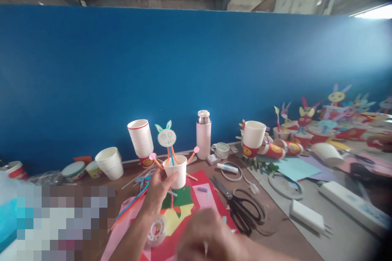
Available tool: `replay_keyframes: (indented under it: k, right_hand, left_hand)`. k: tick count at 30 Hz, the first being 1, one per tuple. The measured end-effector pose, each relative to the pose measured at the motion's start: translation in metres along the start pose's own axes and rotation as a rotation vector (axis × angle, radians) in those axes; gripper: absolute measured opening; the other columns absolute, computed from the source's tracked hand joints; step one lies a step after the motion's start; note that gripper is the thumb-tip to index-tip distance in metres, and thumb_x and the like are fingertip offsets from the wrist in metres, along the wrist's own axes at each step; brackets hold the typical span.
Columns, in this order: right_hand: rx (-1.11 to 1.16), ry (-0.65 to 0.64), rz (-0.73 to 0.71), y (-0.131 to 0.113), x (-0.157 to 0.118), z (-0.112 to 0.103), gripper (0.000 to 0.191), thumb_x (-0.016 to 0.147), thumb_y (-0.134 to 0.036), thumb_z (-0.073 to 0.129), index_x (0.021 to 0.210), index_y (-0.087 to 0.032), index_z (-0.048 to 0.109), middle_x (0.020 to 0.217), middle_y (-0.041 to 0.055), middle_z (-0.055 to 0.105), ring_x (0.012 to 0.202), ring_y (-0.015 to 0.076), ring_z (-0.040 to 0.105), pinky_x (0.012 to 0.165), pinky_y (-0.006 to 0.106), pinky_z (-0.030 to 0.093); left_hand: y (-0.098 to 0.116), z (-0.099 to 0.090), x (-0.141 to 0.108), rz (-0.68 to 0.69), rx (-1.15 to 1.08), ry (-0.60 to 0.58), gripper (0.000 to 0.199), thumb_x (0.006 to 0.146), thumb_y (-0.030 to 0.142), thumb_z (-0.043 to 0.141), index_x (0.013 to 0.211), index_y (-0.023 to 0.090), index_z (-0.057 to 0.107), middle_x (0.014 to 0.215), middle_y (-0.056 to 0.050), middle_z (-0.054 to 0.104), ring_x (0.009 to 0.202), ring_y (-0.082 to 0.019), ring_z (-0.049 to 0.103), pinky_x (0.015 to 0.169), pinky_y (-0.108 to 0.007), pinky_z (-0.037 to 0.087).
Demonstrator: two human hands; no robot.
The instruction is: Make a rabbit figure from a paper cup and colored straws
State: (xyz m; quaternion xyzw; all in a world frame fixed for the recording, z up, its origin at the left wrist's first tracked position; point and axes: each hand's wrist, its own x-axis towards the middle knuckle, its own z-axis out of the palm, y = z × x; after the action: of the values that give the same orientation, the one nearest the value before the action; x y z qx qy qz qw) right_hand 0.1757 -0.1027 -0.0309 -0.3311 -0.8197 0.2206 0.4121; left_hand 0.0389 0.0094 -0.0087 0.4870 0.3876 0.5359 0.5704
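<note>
My left hand (163, 184) holds a white paper cup (179, 173) upright by its left side. A paper rabbit head (167, 137) with teal ears stands above the cup on orange and blue stems, and orange arms with pink round ends stick out at both sides. My right hand (203, 234) is low in front, smeared by motion, so its fingers cannot be made out. Below the cup lie red paper (211, 204), green and yellow pieces and a roll of tape (157, 230).
Black scissors (240, 208) lie right of the paper. Behind stand stacked cups (141, 138), a pink thermos (203, 136) and a blue partition (183, 69). Rightward are several finished cup figures (304, 120), a white charger (308, 216) and a power strip (352, 206). Pipe cleaners (131, 204) lie left.
</note>
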Motion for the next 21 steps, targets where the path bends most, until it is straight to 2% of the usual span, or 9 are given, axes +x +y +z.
replay_keyframes:
  k: [2, 3, 4, 6, 11, 15, 18, 21]
  right_hand:
    - [-0.017, 0.153, 0.120, 0.015, 0.016, -0.018, 0.026, 0.094, -0.024, 0.032, 0.097, -0.019, 0.057, 0.081, 0.0029, 0.061, 0.071, 0.0139, 0.057, 0.064, 0.028, 0.048]
    - [0.010, 0.300, 0.248, 0.023, 0.023, -0.025, 0.022, 0.092, -0.026, 0.037, 0.089, -0.018, 0.058, 0.074, 0.0011, 0.060, 0.066, 0.0132, 0.056, 0.060, 0.026, 0.046]
    - [0.064, 0.370, 0.353, 0.030, 0.029, -0.030, 0.016, 0.088, -0.027, 0.045, 0.088, -0.018, 0.058, 0.073, 0.0004, 0.060, 0.065, 0.0132, 0.056, 0.058, 0.025, 0.045]
    - [0.119, 0.442, 0.456, 0.041, 0.035, -0.034, 0.014, 0.081, -0.026, 0.053, 0.092, -0.018, 0.057, 0.078, 0.0002, 0.060, 0.071, 0.0140, 0.057, 0.062, 0.024, 0.046]
    - [0.107, 0.386, 0.510, 0.054, 0.032, -0.026, 0.044, 0.066, -0.024, 0.066, 0.108, -0.020, 0.052, 0.097, 0.0021, 0.060, 0.088, 0.0187, 0.057, 0.071, 0.027, 0.046]
    - [0.122, 0.368, 0.520, 0.056, 0.028, -0.017, 0.058, 0.062, -0.022, 0.068, 0.117, -0.023, 0.048, 0.109, 0.0034, 0.058, 0.095, 0.0216, 0.056, 0.074, 0.029, 0.047]
    - [0.112, 0.362, 0.540, 0.057, 0.027, -0.014, 0.058, 0.063, -0.024, 0.068, 0.118, -0.024, 0.047, 0.105, 0.0023, 0.060, 0.091, 0.0212, 0.058, 0.072, 0.028, 0.046]
    - [0.091, 0.367, 0.545, 0.059, 0.027, -0.013, 0.050, 0.066, -0.027, 0.066, 0.113, -0.023, 0.049, 0.098, 0.0011, 0.062, 0.085, 0.0196, 0.059, 0.068, 0.027, 0.046]
  left_hand:
    - [-0.004, 0.000, 0.002, -0.016, -0.026, -0.010, 0.048, 0.054, 0.027, 0.076, 0.097, 0.012, 0.061, 0.094, -0.011, 0.069, 0.086, -0.025, 0.063, 0.065, -0.028, 0.048]
    - [-0.006, 0.000, 0.003, -0.020, -0.037, -0.019, 0.048, 0.054, 0.028, 0.077, 0.097, 0.011, 0.061, 0.095, -0.011, 0.069, 0.087, -0.026, 0.063, 0.067, -0.029, 0.048]
    - [-0.008, -0.001, 0.004, -0.020, -0.043, -0.030, 0.048, 0.054, 0.028, 0.077, 0.097, 0.012, 0.061, 0.096, -0.011, 0.069, 0.088, -0.026, 0.063, 0.069, -0.030, 0.048]
    - [-0.011, -0.003, 0.005, -0.014, -0.048, -0.058, 0.047, 0.058, 0.028, 0.075, 0.100, 0.012, 0.061, 0.098, -0.010, 0.069, 0.090, -0.026, 0.062, 0.072, -0.030, 0.047]
    - [-0.015, 0.001, 0.003, -0.039, -0.060, -0.159, 0.054, 0.062, 0.027, 0.073, 0.110, 0.012, 0.058, 0.101, -0.011, 0.068, 0.092, -0.027, 0.062, 0.076, -0.033, 0.047]
    - [-0.014, 0.010, -0.005, -0.064, -0.039, -0.184, 0.052, 0.059, 0.028, 0.074, 0.107, 0.013, 0.061, 0.103, -0.011, 0.067, 0.094, -0.027, 0.061, 0.078, -0.033, 0.047]
    - [-0.014, 0.013, -0.009, -0.067, -0.020, -0.175, 0.047, 0.062, 0.027, 0.073, 0.105, 0.013, 0.061, 0.106, -0.012, 0.066, 0.097, -0.028, 0.060, 0.080, -0.034, 0.047]
    - [-0.016, 0.013, -0.011, -0.073, -0.028, -0.190, 0.047, 0.061, 0.025, 0.073, 0.104, 0.013, 0.061, 0.106, -0.012, 0.066, 0.099, -0.029, 0.059, 0.082, -0.036, 0.046]
